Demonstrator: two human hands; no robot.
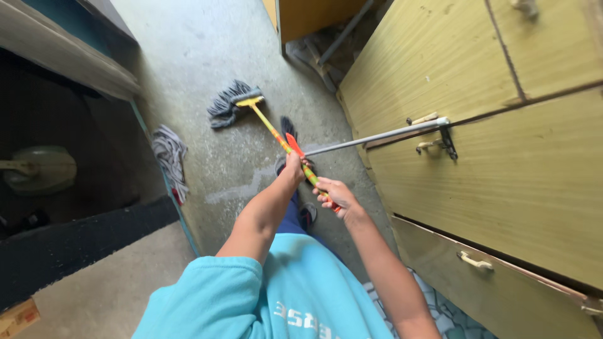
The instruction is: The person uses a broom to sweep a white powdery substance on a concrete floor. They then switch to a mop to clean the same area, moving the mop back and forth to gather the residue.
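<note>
A mop with a yellow-and-orange striped handle [271, 129] and a grey string head [227, 103] rests head-down on the concrete floor ahead of me. My left hand [293, 165] grips the handle partway down. My right hand [336, 196] grips it nearer the top end, close to my body. The handle slants from the mop head at upper left back towards me. I wear a light blue shirt.
A yellow-green wooden cabinet [502, 157] with small handles fills the right side, with a metal rod [377, 136] sticking out across it. A grey rag [168, 154] lies on the floor by a dark opening at left. A black sandal [288, 127] sits under the handle.
</note>
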